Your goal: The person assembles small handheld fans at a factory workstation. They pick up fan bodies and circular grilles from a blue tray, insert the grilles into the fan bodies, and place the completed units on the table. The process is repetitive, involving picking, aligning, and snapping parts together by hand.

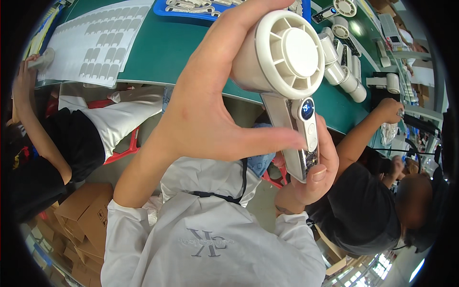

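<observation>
Fan first: we hold a small cream handheld fan up close, its round grilled head uppermost and its flat handle running down and slightly right from it. That long axis is what matters, since each hand takes one end of it.

Our left hand comes up from below and left of the fan. Its fingers are spread into a wide open curve: the upper fingers wrap over the top and back of the round head, while the thumb reaches out to the right and presses against the handle just below the head. Our right hand sits below the fan, at the handle's lower end. Its thumb lies flat on the lower front of the handle and the other fingers curl behind it, so the handle's end is pinched between them. The right hand is nearer the buttons; a small dark round screen sits on the handle just under the head, above that thumb.

Behind the fan lies a green table. Right of the fan, a row of similar cream fans rests on it; left of the fan, a white sheet of grey stickers. Other people sit at both sides, and brown cardboard boxes are stacked well below and left.
</observation>
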A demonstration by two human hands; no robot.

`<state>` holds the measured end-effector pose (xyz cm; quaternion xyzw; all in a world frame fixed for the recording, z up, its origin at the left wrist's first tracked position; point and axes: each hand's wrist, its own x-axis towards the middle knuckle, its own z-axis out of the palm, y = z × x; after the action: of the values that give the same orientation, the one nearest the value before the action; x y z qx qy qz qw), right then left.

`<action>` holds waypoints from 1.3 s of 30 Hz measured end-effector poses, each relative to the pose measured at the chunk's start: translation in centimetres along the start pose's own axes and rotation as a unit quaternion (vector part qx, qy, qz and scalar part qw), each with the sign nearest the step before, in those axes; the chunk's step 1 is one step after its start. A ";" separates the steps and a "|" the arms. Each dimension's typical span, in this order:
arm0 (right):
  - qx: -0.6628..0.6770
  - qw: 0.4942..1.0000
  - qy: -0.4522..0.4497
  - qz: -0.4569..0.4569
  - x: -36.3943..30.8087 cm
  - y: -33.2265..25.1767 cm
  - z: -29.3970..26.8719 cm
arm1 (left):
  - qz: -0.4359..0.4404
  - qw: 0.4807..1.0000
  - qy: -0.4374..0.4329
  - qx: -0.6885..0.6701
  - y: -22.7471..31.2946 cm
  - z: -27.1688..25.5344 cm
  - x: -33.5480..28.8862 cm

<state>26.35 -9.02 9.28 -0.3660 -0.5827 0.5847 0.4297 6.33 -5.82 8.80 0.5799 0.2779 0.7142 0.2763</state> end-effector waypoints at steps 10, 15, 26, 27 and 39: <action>0.121 0.991 -0.034 0.050 1.1 0.2 -0.5 | 0.042 0.996 -0.062 0.050 0.2 -0.2 1.8; 0.155 0.975 -0.145 0.061 2.7 0.4 -0.7 | 0.136 0.975 -0.138 0.109 -0.1 -0.5 4.6; -0.135 0.987 -0.008 -0.087 10.9 3.3 0.5 | 0.100 0.956 -0.209 0.178 -1.7 2.5 4.0; -0.147 0.984 -0.027 -0.094 12.1 5.3 1.0 | 0.090 0.945 -0.220 0.227 -2.2 2.0 2.8; -0.132 0.983 0.007 -0.125 12.3 9.2 1.8 | 0.039 0.984 -0.062 0.161 -1.6 -1.7 4.2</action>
<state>19.50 2.15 1.06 -0.3478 -0.6927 0.4417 0.4517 4.06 -1.85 10.22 0.6705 0.3486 0.6330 0.1678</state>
